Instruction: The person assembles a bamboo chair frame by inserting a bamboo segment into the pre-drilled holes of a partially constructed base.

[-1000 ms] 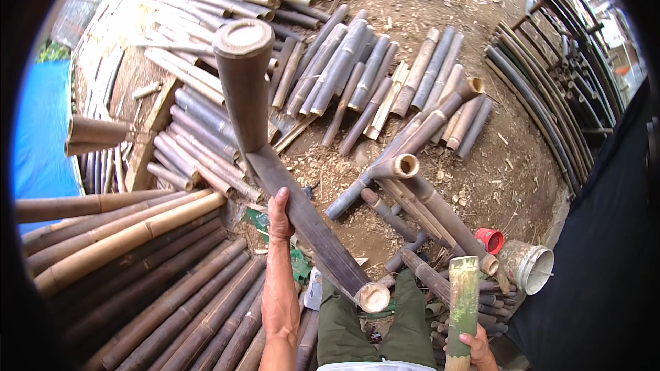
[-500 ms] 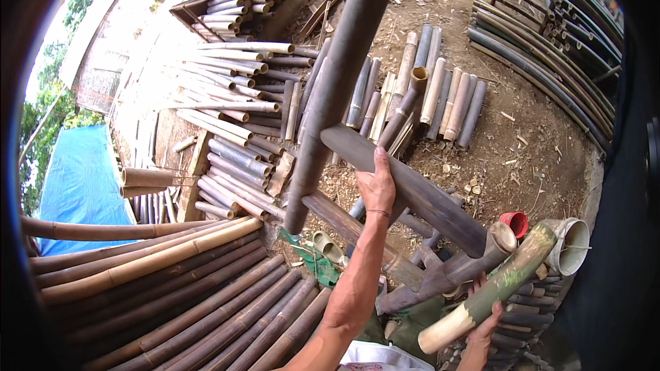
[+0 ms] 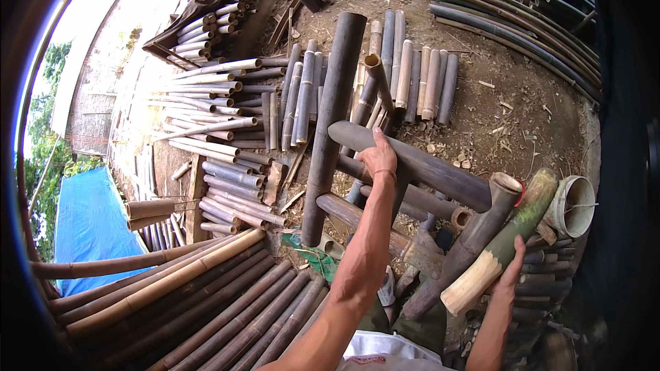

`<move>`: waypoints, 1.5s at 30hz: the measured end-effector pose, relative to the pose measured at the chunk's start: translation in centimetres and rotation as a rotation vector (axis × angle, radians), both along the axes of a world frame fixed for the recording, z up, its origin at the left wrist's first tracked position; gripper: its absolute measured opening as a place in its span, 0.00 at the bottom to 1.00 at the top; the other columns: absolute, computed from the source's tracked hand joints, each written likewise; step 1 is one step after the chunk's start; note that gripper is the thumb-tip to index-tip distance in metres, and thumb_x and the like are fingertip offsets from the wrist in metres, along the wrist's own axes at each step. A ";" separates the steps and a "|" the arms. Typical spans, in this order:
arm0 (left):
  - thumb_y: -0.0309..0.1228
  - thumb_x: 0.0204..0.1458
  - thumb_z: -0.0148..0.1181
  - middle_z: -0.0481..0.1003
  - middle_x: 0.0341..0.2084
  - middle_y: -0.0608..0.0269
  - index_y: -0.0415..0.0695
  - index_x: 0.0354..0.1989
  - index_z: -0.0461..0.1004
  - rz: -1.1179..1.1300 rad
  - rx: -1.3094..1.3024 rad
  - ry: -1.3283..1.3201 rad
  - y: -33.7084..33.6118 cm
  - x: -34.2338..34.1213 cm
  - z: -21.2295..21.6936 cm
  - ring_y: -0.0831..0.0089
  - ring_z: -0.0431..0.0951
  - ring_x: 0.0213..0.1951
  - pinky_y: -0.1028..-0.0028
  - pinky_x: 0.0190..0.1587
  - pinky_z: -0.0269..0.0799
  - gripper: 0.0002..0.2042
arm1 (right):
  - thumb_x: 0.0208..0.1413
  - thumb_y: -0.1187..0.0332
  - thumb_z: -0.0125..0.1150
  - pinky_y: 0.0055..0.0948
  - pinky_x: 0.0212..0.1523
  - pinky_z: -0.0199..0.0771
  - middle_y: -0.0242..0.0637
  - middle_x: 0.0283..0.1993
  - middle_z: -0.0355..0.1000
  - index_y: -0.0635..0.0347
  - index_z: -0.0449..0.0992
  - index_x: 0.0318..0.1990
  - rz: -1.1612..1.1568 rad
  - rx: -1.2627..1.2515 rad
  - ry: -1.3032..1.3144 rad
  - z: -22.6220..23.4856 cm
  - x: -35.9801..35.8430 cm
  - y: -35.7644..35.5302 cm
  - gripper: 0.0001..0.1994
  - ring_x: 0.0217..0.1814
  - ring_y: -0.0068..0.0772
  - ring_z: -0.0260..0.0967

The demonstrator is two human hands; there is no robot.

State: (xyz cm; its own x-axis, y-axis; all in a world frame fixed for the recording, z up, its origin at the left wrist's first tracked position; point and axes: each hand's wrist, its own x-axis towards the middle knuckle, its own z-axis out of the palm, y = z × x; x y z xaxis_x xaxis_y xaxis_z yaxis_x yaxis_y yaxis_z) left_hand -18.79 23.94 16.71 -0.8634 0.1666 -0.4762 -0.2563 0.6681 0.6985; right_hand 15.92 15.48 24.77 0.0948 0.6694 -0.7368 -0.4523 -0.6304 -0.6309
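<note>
A frame of dark bamboo poles stands before me, with a long thick post (image 3: 337, 117) on the left and a shorter post (image 3: 474, 240) on the right. Between them runs a dark bamboo crosspiece (image 3: 433, 165); my left hand (image 3: 379, 156) is closed on it nearer its left end. A second, lower rail (image 3: 344, 211) joins the left post below my forearm. My right hand (image 3: 507, 271) grips a thick green bamboo length (image 3: 512, 233) with a pale peeled end, held alongside the right post. Some of its fingers are hidden behind the bamboo.
Dark and tan poles (image 3: 227, 302) lie side by side at the lower left. Cut bamboo lengths (image 3: 426, 82) lie in rows on the dirt ground ahead. At the right sits a white bucket (image 3: 572, 207). A blue tarp (image 3: 89, 227) hangs at far left.
The crosspiece's right end, earlier below the right post's top and overlapping it, now meets that post's side. My right hand has moved right with the green bamboo length. The head view has shifted.
</note>
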 end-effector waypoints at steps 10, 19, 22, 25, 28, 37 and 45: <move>0.55 0.58 0.58 0.75 0.43 0.36 0.18 0.52 0.56 -0.130 -0.053 0.129 2.2 -1.9 -7.7 0.51 0.79 0.46 0.63 0.47 0.77 0.41 | 0.55 0.42 0.61 0.35 0.42 0.75 0.33 0.39 0.72 0.54 0.72 0.50 0.070 -0.030 0.127 -8.3 -0.6 5.4 0.27 0.38 0.33 0.73; 0.52 0.45 0.73 0.71 0.56 0.39 0.35 0.66 0.63 -0.794 -0.304 0.910 -8.6 -11.9 -2.4 0.53 0.71 0.60 0.60 0.61 0.68 0.45 | 0.56 0.44 0.60 0.34 0.43 0.74 0.32 0.39 0.72 0.60 0.72 0.53 -0.064 -0.079 0.152 -9.4 1.9 4.8 0.29 0.40 0.32 0.72; 0.58 0.34 0.77 0.73 0.57 0.41 0.36 0.66 0.63 -0.909 -0.405 0.388 -12.0 -20.6 -3.8 0.51 0.72 0.60 0.60 0.61 0.69 0.53 | 0.58 0.41 0.55 0.33 0.50 0.73 0.38 0.49 0.75 0.65 0.69 0.62 0.005 -0.089 0.083 -7.1 2.3 0.5 0.37 0.46 0.32 0.73; 0.50 0.36 0.78 0.81 0.44 0.52 0.37 0.56 0.74 -0.934 0.040 -0.070 -12.1 -23.7 -5.7 0.63 0.81 0.47 0.66 0.53 0.74 0.40 | 0.58 0.42 0.53 0.36 0.56 0.70 0.45 0.65 0.68 0.64 0.61 0.68 -0.017 -0.090 0.013 -7.2 3.9 -6.5 0.39 0.58 0.39 0.67; 0.46 0.39 0.77 0.81 0.43 0.54 0.36 0.53 0.75 -0.915 0.003 -0.071 -11.7 -21.7 -5.9 0.68 0.81 0.43 0.69 0.50 0.75 0.35 | 0.58 0.43 0.53 0.39 0.57 0.69 0.44 0.68 0.65 0.65 0.59 0.68 -0.137 -0.189 0.012 -5.8 3.9 -14.5 0.39 0.61 0.43 0.65; 0.54 0.38 0.74 0.79 0.45 0.40 0.37 0.60 0.67 -0.927 -0.178 0.281 -12.4 -20.9 -6.4 0.47 0.80 0.48 0.57 0.51 0.74 0.44 | 0.59 0.46 0.55 0.34 0.48 0.74 0.35 0.45 0.74 0.62 0.73 0.56 -0.232 -0.396 -0.013 -6.8 0.4 -21.2 0.28 0.45 0.34 0.73; 0.64 0.41 0.71 0.68 0.59 0.32 0.31 0.70 0.50 -1.069 -0.086 0.141 -8.6 -21.7 -4.9 0.45 0.70 0.62 0.58 0.63 0.65 0.59 | 0.59 0.50 0.58 0.40 0.36 0.81 0.41 0.43 0.75 0.62 0.72 0.52 -0.134 -0.334 -0.037 -3.9 2.8 -17.5 0.24 0.36 0.41 0.78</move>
